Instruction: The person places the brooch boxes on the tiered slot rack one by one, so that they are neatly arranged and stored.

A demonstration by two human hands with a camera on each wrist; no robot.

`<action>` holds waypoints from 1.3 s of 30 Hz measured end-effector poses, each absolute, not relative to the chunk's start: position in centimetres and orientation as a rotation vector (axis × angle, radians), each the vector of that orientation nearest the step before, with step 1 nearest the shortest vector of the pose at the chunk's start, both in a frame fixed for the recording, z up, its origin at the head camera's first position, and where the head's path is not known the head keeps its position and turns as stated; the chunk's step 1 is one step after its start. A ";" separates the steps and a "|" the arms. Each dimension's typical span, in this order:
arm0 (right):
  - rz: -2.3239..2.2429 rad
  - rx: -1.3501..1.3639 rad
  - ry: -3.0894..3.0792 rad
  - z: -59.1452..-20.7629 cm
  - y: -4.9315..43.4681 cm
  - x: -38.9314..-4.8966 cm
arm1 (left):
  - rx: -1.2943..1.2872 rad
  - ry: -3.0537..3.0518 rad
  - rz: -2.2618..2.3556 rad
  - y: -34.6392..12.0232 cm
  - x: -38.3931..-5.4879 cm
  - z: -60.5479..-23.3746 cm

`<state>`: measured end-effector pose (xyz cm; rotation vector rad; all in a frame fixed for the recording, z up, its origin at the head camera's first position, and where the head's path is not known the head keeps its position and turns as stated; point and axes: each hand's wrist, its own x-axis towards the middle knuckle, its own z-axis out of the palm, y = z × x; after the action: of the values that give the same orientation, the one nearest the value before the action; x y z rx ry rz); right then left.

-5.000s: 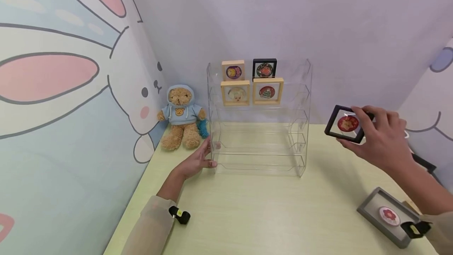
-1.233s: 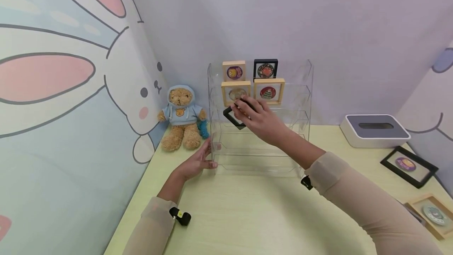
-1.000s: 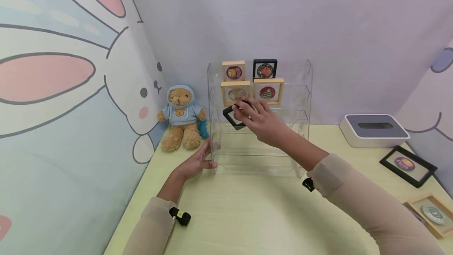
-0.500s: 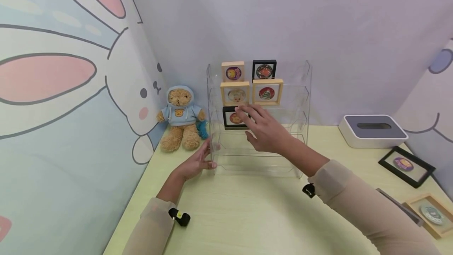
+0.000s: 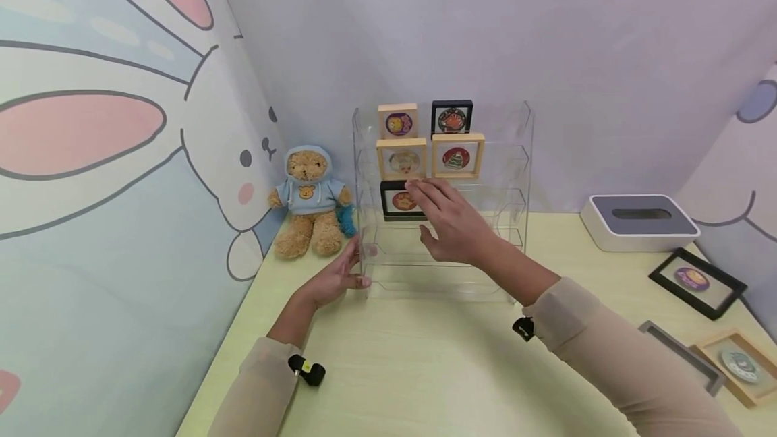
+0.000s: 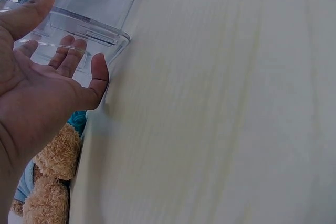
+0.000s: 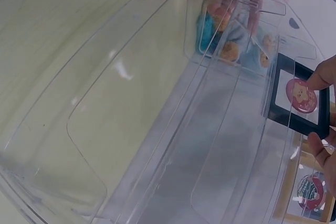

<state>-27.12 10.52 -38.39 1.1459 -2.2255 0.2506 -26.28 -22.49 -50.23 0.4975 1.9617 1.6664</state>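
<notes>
My right hand [image 5: 452,221] touches the right side of a black square display frame [image 5: 384,202] with its extended fingers. The frame stands upright at the left of the rack's third tier, a round red badge [image 7: 302,96] inside. In the right wrist view one fingertip lies on its front pane, beside the badge; the thumb hangs apart below the frame's corner. My left hand [image 5: 332,282] rests against the left side of the clear acrylic tiered rack [image 5: 443,287], low down. The left wrist view shows its palm and spread fingers [image 6: 100,74] against the clear side panel.
Two tan frames [image 5: 402,142] [image 5: 458,137], a pale wooden frame [image 5: 397,108] and a black one [image 5: 452,104] fill upper tiers. A teddy bear [image 5: 312,194] sits left. At right lie a tissue box [image 5: 643,238], a black frame [image 5: 698,309], a grey frame [image 5: 682,356] and another tan frame [image 5: 737,396].
My right hand has carried the black frame from the right to the rack, where it went from tilted to upright; the fingers have let go of its top. The left hand has stayed put.
</notes>
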 end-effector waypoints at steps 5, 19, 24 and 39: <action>0.243 1.140 -2.217 -38.5 10.5 -27.2 | 0.496 1.959 1.674 -22.5 -26.4 -50.3; 0.247 1.125 -2.221 -38.4 10.4 -26.9 | 0.532 1.944 1.681 -22.4 -26.3 -50.1; 0.232 1.120 -2.227 -38.5 10.3 -26.8 | 0.529 1.948 1.677 -22.4 -26.3 -50.0; 0.197 1.097 -2.343 -37.4 10.3 -26.3 | 0.509 1.948 1.670 -22.4 -26.3 -50.2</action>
<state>-26.27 10.26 -37.38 1.0967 -2.3430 0.1972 -26.34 -22.39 -50.22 0.5092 1.9484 1.6704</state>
